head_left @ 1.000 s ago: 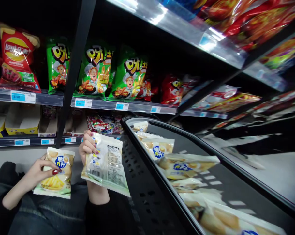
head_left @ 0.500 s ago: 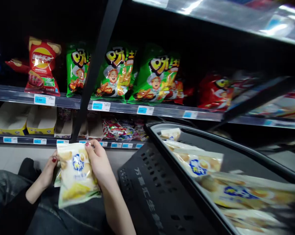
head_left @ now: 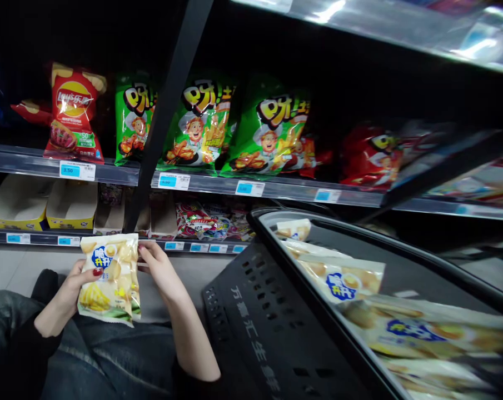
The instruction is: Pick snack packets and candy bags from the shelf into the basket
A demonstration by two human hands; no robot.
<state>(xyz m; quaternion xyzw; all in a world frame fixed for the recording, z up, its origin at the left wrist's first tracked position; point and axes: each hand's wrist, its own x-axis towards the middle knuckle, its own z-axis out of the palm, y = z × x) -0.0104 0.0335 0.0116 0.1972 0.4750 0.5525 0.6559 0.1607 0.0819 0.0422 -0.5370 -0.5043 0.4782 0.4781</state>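
Note:
My left hand (head_left: 70, 291) grips a cream-coloured snack bag (head_left: 113, 291) with blue lettering and pictures of yellow chips, its thumb pressed across the front. Behind that bag, along its right side, a strip of what looks like a second similar bag shows. My right hand (head_left: 157, 266) is closed at the upper right edge of the bags; its fingertips are partly hidden there. Both hands are above my lap. To the right stands a dark grey shopping basket (head_left: 251, 311), with several matching snack bags (head_left: 343, 283) inside.
On the shelf (head_left: 293, 191) ahead are a red chip bag (head_left: 74, 114), several green snack bags (head_left: 268, 139) and another red bag (head_left: 370, 158). The lower shelf holds open cartons (head_left: 18, 203) and small colourful packets (head_left: 205, 222). A dark upright post (head_left: 168, 100) crosses the shelves.
The front bag has shifted left and up, now lying under my left thumb in line with the bag behind. My right hand has moved slightly left, from its top to its right edge.

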